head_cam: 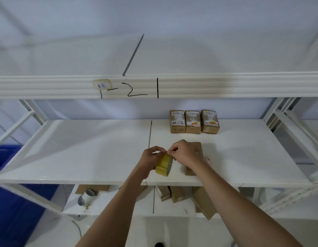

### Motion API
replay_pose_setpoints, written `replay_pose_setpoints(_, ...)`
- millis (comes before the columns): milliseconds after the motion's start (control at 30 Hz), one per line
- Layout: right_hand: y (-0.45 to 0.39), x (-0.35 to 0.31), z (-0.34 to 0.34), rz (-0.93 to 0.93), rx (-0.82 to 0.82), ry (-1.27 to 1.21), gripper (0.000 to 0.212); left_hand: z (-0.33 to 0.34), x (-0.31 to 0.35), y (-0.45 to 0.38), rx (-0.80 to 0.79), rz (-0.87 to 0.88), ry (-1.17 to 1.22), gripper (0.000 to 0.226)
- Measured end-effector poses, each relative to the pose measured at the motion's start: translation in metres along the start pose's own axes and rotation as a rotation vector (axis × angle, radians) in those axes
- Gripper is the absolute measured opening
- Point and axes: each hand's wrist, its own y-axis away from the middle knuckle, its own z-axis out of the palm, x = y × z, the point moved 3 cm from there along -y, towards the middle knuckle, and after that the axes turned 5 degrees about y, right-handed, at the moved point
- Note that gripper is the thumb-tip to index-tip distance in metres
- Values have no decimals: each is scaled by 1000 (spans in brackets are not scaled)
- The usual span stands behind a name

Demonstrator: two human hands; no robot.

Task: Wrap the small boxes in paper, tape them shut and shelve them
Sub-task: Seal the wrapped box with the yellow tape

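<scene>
Yellow translucent roll of packing tape (164, 165) is the active item, held over the near edge of the white metal shelf (83, 148). Left hand (151, 158) grips the roll from the left side, fingers curled around it. Right hand (183, 152) pinches at the top of the roll, thumb and fingertip together, so I judge it's picking at the free tape end. No length of tape visibly pulled out.

Brown paper-wrapped small box (197, 148) lies flat on the shelf just right of the roll, mostly hidden under the right hand and forearm. Can't tell whether any tape is on it.

Progress, judged from layout:
- Done: three brown wrapped boxes with printed labels (194, 122) standing upright in a row at the far side of the shelf, right of the centre seam, touching or nearly so.
- In hand: the flat box looks wrapped; taping it shut is apparently the current step, at the find-the-end stage.
- Left: tape it, stand it with the far row. Brown cardboard pieces and boxes (186, 195) sit jumbled on the lower shelf (110, 202), possibly more stock to wrap, can't confirm.

Also on the lower shelf, left: white cylindrical roll with a grey end (86, 196) lying on its side. Upper shelf beam (226, 86) carries black handwritten marks and a small yellowish sticker (102, 84). Blue plastic bin (5, 157) at far left.
</scene>
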Motion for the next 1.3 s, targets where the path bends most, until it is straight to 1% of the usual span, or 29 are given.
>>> replay_pose_setpoints(67,3,0,2,-10,-5,29,15,2,-1,11,11,-32,14,13)
replay_pose_setpoints(133,6,1,4,-13,-14,73,15,2,-2,23,-46,-75,39,11)
replay_pose_setpoints(233,11,5,8,-29,-39,137,15,2,-9,37,-174,-105,74,27)
replay_pose_setpoints(300,16,8,14,-31,-81,195,10,3,-14,45,-200,-109,68,33)
replay_pose_setpoints(400,24,13,25,-27,-138,258,12,4,-23,54,-156,-134,22,31)
replay_pose_setpoints(500,34,12,32,-62,-132,295,12,1,-28,56,-133,-139,-50,30)
replay_pose_setpoints(533,36,11,35,-74,-131,304,15,-1,-31,56,-124,-142,-73,31)
replay_pose_setpoints(600,37,9,42,-85,-130,304,36,-8,-37,55,-105,-160,-96,32)
replay_pose_setpoints(633,37,7,46,-89,-130,311,41,-11,-39,54,-105,-168,-98,30)
replay_pose_setpoints(700,36,2,53,-93,-137,336,37,-17,-43,55,-112,-179,-92,27)
replay_pose_setpoints(767,35,-5,61,-116,-149,357,41,-26,-47,55,-101,-195,-91,27)
replay_pose_setpoints(900,31,-37,82,-161,-156,357,49,-62,-61,55,-16,-260,-130,38)
replay_pose_setpoints(1000,24,-58,101,-183,-178,355,46,-93,-67,56,8,-293,-139,34)
replay_pose_setpoints(1100,20,-77,124,-190,-210,364,52,-120,-70,56,33,-312,-193,24)
replay_pose_setpoints(1200,14,-91,150,-161,-251,382,48,-141,-76,56,35,-321,-261,30)
replay_pose_setpoints(1233,11,-94,158,-147,-267,385,45,-146,-78,56,27,-323,-279,35)
replay_pose_setpoints(1300,4,-99,169,-102,-293,379,36,-157,-82,59,27,-317,-259,34)
